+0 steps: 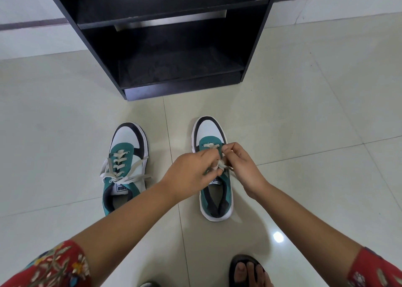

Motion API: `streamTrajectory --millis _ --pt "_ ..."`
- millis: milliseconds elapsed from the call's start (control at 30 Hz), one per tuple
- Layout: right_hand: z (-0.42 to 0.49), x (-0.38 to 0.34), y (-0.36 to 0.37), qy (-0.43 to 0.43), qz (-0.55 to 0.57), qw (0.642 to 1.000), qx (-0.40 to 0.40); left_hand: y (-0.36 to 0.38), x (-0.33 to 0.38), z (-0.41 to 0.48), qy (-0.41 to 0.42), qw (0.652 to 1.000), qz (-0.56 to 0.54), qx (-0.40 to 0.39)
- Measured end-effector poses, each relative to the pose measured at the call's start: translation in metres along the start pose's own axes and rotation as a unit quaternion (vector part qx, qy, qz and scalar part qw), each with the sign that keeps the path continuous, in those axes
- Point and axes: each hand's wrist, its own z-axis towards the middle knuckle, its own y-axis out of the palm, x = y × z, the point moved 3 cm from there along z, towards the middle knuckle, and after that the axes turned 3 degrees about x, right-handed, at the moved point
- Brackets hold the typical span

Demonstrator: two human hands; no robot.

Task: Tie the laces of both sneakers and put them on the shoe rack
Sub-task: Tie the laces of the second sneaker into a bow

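The right sneaker [214, 178] stands on the pale shiny floor tiles [304, 134], green, white and black. The left hand [191, 173] and right hand [241, 167] pinch its white laces [220, 166] with bent fingers. The left sneaker [125, 167], tied in a bow, stands beside it; its tongue label is too small to read. The black shoe rack [174, 47] stands just behind.

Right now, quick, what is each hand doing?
Left hand: closed, pinching the laces of the right-side sneaker.
Right hand: closed, pinching the same laces.
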Motion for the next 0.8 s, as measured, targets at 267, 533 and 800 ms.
streamTrajectory --millis 267,533,800 --pt "-0.016 -0.007 0.003 -0.096 -0.028 0.995 -0.021 -0.004 -0.013 0.01 -0.288 0.938 -0.19 -0.013" --pt "-0.033 0.003 0.004 -0.308 -0.287 0.905 0.053 -0.002 -0.018 0.004 -0.481 0.779 -0.393 -0.084" --pt "-0.031 0.0 -0.006 -0.227 -0.133 0.96 0.1 -0.001 -0.023 0.001 -0.469 0.769 -0.427 -0.078"
